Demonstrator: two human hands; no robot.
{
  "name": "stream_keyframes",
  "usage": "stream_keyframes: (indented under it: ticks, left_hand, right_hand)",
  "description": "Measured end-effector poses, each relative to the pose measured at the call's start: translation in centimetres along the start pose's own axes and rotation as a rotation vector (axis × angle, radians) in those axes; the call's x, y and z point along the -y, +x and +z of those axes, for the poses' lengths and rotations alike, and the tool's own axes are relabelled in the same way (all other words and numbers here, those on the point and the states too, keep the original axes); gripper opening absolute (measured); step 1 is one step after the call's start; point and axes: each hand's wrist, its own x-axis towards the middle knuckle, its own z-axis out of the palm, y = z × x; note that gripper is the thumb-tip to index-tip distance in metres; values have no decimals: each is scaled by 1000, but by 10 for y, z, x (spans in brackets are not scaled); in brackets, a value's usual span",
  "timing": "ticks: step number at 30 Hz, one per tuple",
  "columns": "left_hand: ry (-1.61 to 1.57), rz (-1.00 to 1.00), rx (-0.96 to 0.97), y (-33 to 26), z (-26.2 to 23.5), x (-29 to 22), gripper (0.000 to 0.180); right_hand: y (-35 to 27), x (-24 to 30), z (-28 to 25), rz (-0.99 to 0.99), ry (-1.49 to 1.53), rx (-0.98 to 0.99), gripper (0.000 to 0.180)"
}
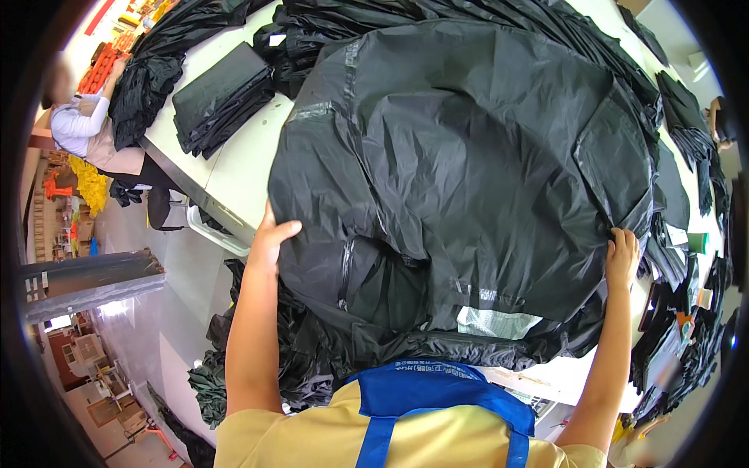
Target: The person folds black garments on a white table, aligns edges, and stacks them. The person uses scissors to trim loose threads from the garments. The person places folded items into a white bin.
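Observation:
A large black waterproof garment (484,179) lies spread over the table in front of me, with shiny strips of seam tape and a dark opening near its lower left. My left hand (273,238) holds its left edge, thumb on top of the cloth and fingers mostly hidden behind it. At the right edge, my right hand (622,257) is closed on the fabric, fingertips over the top. A pale grey mesh patch (498,322) shows at the near hem.
A folded black stack (222,97) rests on the white table (251,140) at the left. Black cloth is heaped along the far side and near my left arm. Right of the garment are more dark pieces and a green roll (698,242). A co-worker (86,125) sits far left.

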Motion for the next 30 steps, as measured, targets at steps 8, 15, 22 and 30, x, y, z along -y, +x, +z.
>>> stream_keyframes:
  ticks: [8, 15, 22, 30]
  left_hand:
    - [-82, 132, -245, -45, -49, 12, 87]
    - [662, -167, 134, -55, -62, 23, 80]
    - [276, -1, -160, -11, -23, 11, 70]
    - [1177, 438, -618, 63, 27, -8, 79]
  right_hand:
    - [32, -118, -19, 429, 688, -359, 20]
    - [1, -248, -41, 721, 1329, -399, 37]
    - [-19, -209, 7, 823, 1259, -289, 35]
    - [19, -170, -6, 723, 818, -163, 46]
